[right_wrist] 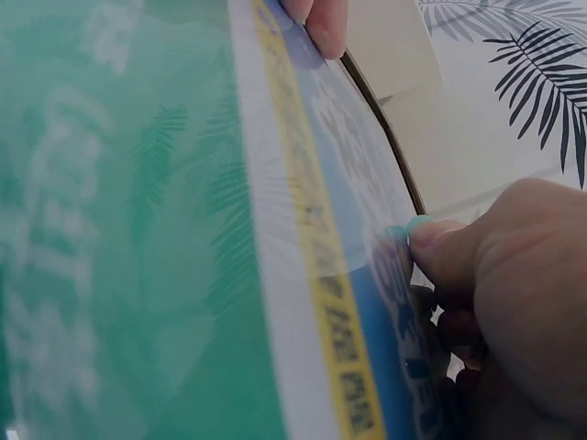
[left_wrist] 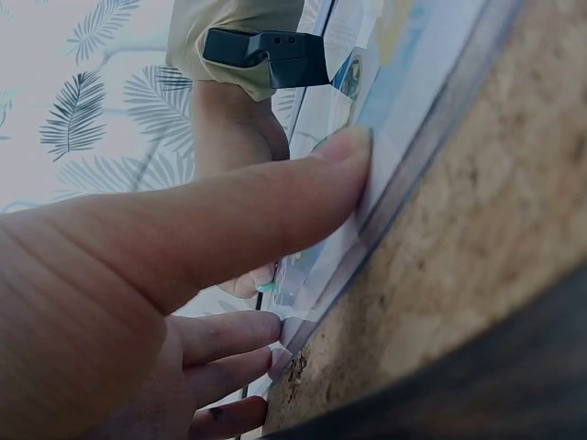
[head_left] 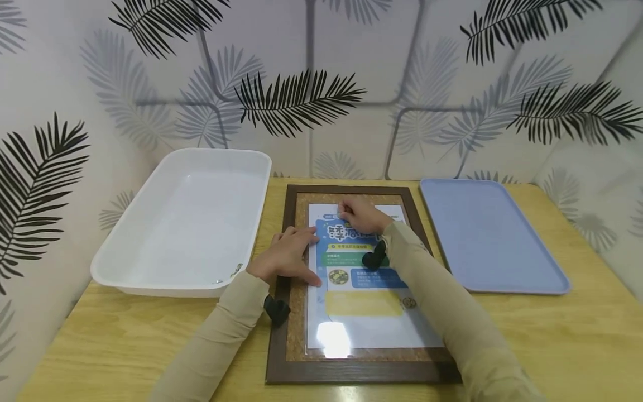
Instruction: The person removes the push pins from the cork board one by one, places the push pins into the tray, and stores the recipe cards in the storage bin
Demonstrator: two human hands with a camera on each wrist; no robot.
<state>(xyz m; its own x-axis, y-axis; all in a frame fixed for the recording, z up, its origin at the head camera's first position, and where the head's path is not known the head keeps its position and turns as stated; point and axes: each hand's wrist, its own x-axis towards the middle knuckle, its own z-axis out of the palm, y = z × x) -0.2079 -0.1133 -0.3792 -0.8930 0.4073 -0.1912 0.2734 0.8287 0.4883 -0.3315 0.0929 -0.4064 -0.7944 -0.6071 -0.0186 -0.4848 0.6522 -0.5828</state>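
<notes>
A glossy poster with a clear border lies on a cork board in a dark brown frame. My left hand rests on the poster's left edge, fingers spread, with the thumb touching the clear border in the left wrist view. Near the poster's top edge, my right hand has curled fingers and pinches a small teal pushpin. The fingers hide most of the pin, and whether its point is in the cork I cannot tell. A faint reflection of it shows on the poster.
A deep white tray stands left of the board, with a few small things in its near right corner. At the right lies a flat blue tray. Everything stands on a wooden table against a leaf-patterned backdrop.
</notes>
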